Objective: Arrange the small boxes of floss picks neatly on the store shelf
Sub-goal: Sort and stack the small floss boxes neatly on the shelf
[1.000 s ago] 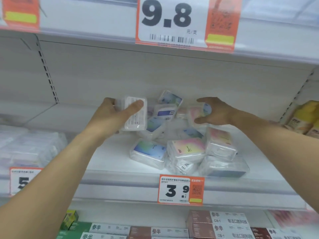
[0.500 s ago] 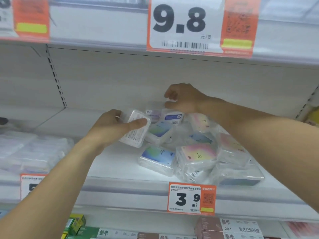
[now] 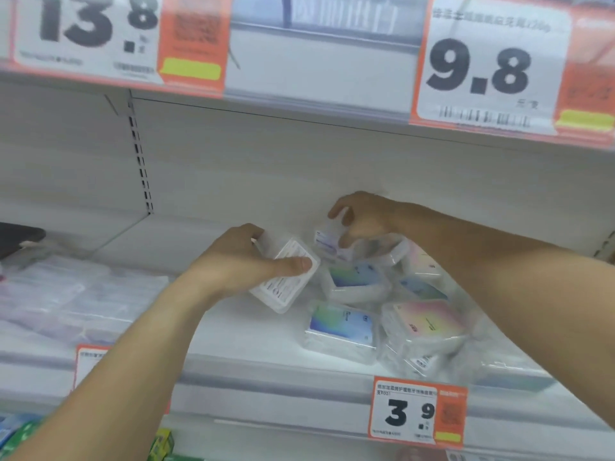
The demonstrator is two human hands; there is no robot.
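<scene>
Several small clear floss pick boxes lie in a loose pile (image 3: 392,304) on the white shelf (image 3: 253,341), some with blue-green labels, some with pink-yellow ones. My left hand (image 3: 243,261) grips one clear box (image 3: 286,277) back side up, tilted, just left of the pile, thumb across its top. My right hand (image 3: 362,216) reaches over the pile's rear and pinches a box with a blue-and-white label (image 3: 327,241) near the back wall. A blue-green box (image 3: 342,324) lies flat at the front of the pile.
Flat clear packets (image 3: 66,294) fill the shelf to the left. A 3.9 price tag (image 3: 417,412) hangs on the shelf's front rail; tags 13.8 (image 3: 90,31) and 9.8 (image 3: 482,71) hang on the shelf above. Bare shelf lies between the packets and the pile. Green and other boxes sit below.
The view has swung left and closer. My right hand has closed its fingers around the rear blue-and-white box. My left hand keeps its box, lowered slightly and more tilted.
</scene>
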